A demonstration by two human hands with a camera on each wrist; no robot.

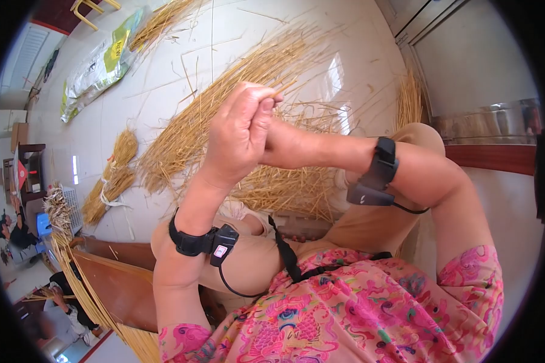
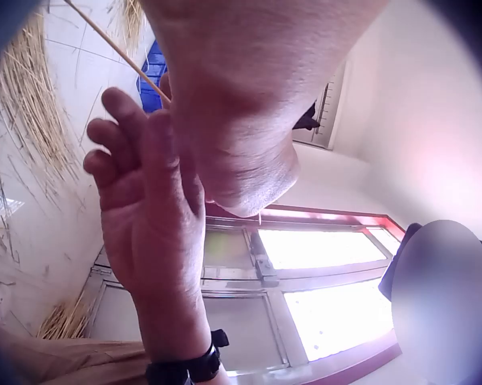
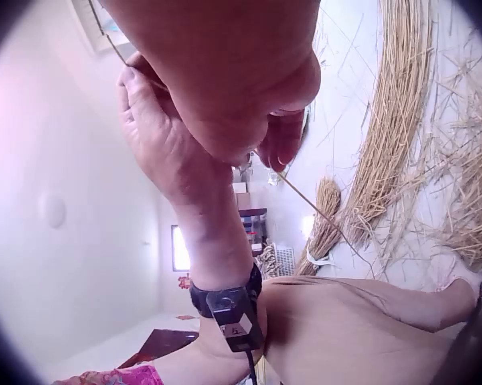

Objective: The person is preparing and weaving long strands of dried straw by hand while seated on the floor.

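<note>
Straw (image 1: 194, 115) covers much of the tiled floor (image 1: 169, 66) before the person in a long slanting swath, with a tangled heap (image 1: 290, 193) beside its near end. At the floor's right edge a sheaf (image 1: 409, 100) stands by the metal door (image 1: 475, 60). Left of the swath lies a bag (image 1: 106, 66), toward the floor's far left corner, and closer in, a bundle (image 1: 124, 148) with a white tie.

The left hand (image 1: 236, 130) and right hand (image 1: 284, 145) overlap in the air above the straw. Between them, clear of the floor, is a single stalk (image 2: 129, 60). The right wrist view shows the left thumb and finger pinching it. The right fingers are bent close by; whether they grip it too, I cannot tell. Another thin length slants below the right hand, perhaps the same stalk.

The step in hand looks like working one stalk between both hands. The next move seems to call for a steady left pinch and a sure right-hand hold on the stalk.
</note>
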